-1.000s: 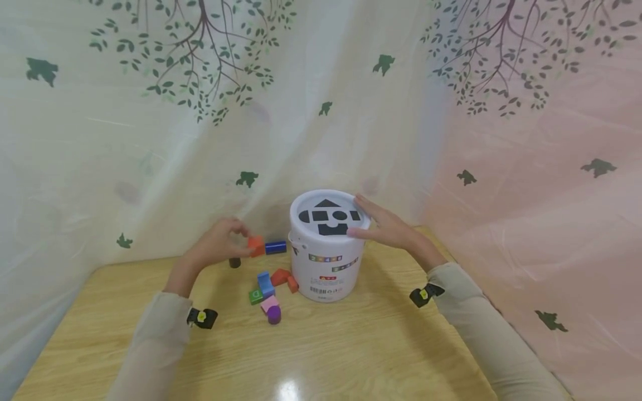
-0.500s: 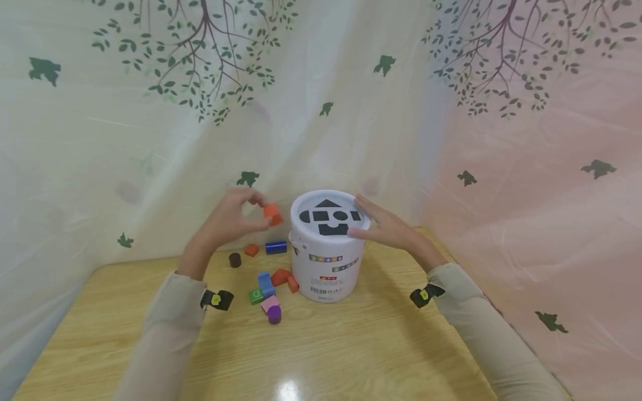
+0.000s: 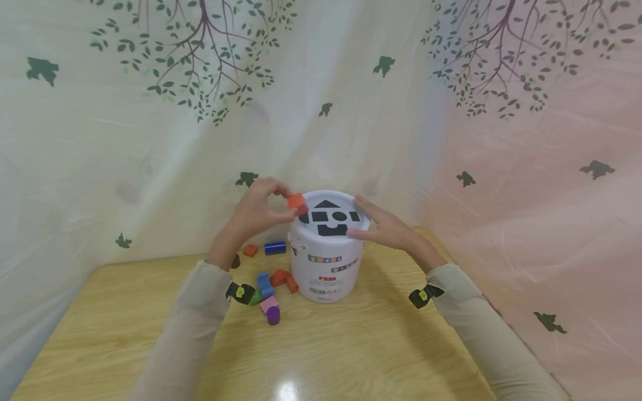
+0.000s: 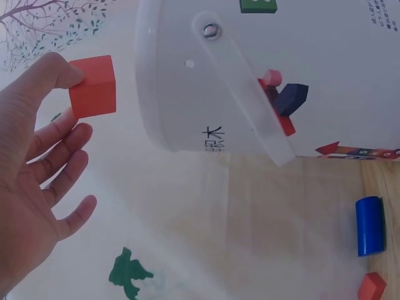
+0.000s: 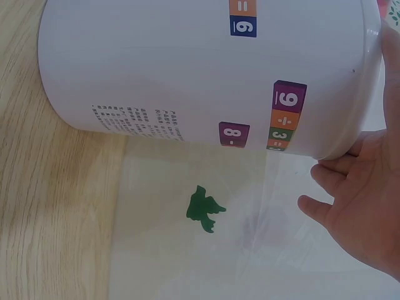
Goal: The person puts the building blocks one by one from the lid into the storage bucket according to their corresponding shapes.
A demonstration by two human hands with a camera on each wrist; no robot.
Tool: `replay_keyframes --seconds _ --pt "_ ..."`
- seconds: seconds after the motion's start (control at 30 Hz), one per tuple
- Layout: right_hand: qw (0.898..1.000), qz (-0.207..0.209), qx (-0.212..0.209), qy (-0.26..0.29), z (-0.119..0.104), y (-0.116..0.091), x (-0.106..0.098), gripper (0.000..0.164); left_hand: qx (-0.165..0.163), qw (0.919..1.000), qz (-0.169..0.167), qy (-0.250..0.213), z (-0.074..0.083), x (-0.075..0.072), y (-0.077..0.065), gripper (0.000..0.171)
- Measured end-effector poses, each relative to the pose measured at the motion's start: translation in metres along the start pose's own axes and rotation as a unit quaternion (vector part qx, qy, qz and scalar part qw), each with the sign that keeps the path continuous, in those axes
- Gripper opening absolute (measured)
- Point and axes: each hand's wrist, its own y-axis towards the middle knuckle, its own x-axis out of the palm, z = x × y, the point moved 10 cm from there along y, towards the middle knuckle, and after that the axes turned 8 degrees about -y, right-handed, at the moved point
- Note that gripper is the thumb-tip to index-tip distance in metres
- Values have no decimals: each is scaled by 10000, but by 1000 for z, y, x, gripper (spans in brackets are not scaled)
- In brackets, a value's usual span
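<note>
Between thumb and forefinger my left hand [image 3: 258, 209] pinches an orange-red toy block [image 3: 298, 204], which looks like a cube in the left wrist view. In the head view the block overlaps the left rim of a white lidded bucket [image 3: 326, 270]. Dark shaped openings, including a triangle, a square and a circle, show in the lid [image 3: 316, 227]. My right hand [image 3: 388, 225] rests on the right side of the bucket's rim, thumb spread from the fingers. From the right wrist view, its fingers [image 5: 331, 178] lie relaxed at the lid's edge.
Left of the bucket on the wooden table [image 3: 361, 345] lie a blue cylinder [image 3: 275, 248], a small orange block [image 3: 250, 250], a blue block [image 3: 264, 284], red blocks [image 3: 279, 277], a pink block [image 3: 269, 304] and a purple cylinder [image 3: 273, 316]. A leaf-printed curtain [image 3: 150, 139] hangs behind.
My left hand has lifted the orange-red block from the table and carried it up and right to the bucket's rim. My right hand has stayed put.
</note>
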Motion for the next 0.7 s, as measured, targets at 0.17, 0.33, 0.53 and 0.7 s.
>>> replay_keyframes --seconds 0.17,0.33,0.53,0.7 --pt "10000 3 5 3 0 -1 0 101 117 9999 66 96 3 11 6 34" --pt "10000 -1 10 -13 -1 -2 -1 102 25 9998 -12 188 4 20 9 35" --pt "10000 -9 21 -36 -1 -2 -1 103 18 9981 -87 611 6 29 12 37" --pt "10000 -31 36 -83 -1 -1 -1 103 108 9953 -115 958 9 34 15 40"
